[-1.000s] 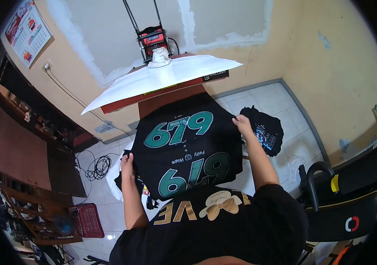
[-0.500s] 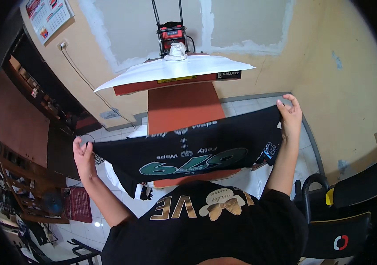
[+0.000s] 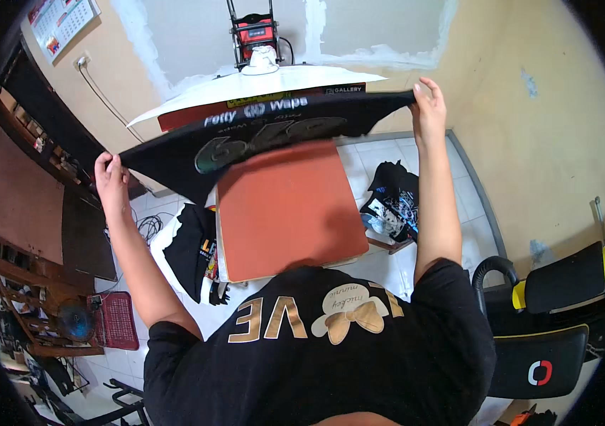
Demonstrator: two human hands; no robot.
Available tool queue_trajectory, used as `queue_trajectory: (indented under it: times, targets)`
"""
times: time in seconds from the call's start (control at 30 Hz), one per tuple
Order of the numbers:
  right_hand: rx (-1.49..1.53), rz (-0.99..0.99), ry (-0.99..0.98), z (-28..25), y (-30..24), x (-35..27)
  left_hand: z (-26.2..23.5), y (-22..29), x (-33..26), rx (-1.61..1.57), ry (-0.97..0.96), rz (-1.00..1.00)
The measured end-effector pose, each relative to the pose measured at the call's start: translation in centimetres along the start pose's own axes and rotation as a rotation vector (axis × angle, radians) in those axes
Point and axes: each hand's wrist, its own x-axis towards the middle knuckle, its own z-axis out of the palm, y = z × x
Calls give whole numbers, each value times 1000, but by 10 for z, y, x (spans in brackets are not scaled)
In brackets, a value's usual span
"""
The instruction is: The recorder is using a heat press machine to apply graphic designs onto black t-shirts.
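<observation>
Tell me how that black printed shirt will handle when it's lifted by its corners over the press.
Probably floppy: the black shirt sags between the left hand and the right hand, hanging lowest near the left. Likely light, since pinched fingertips alone hold it up. It should drape rather than slide once laid on the orange platen.

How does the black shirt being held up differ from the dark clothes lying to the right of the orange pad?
The held shirt is stretched flat between the left hand and right hand, above the orange pad; the dark clothes lie crumpled, untouched, lower down. Both are black with printing.
</observation>
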Motion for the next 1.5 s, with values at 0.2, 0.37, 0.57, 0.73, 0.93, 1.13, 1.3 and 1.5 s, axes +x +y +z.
queue_trajectory:
  times: [0.2,0.37,0.57,0.73,0.93,1.13,1.3,1.5]
  targets:
    - [-434,102,-84,-74,44,-88,-53,-58,-79,174,-92,-78]
    - [-524,424,-350,-120,96,-183,-89,-146,-171,238,-125,-521]
    - [-697,668,-314,-155,147,-241,-106,-198,-228,267,-85,-735]
    - [-748,572,-212,-163,149,-234,-104,-192,-222,347,-92,-711]
    - [-1098,378,-261,-163,125,-246,-103,-185,-229,626,-204,-635]
    - [-1382,122,-436,-116,142,-249,-78,-199,-236,1110,-138,-326]
    - [-1066,-2,-987,6,170,-261,16,-188,-238,1159,-281,-52]
    - [-1086,-276,-1521,83,208,-282,44,-210,-261,1432,-396,-104]
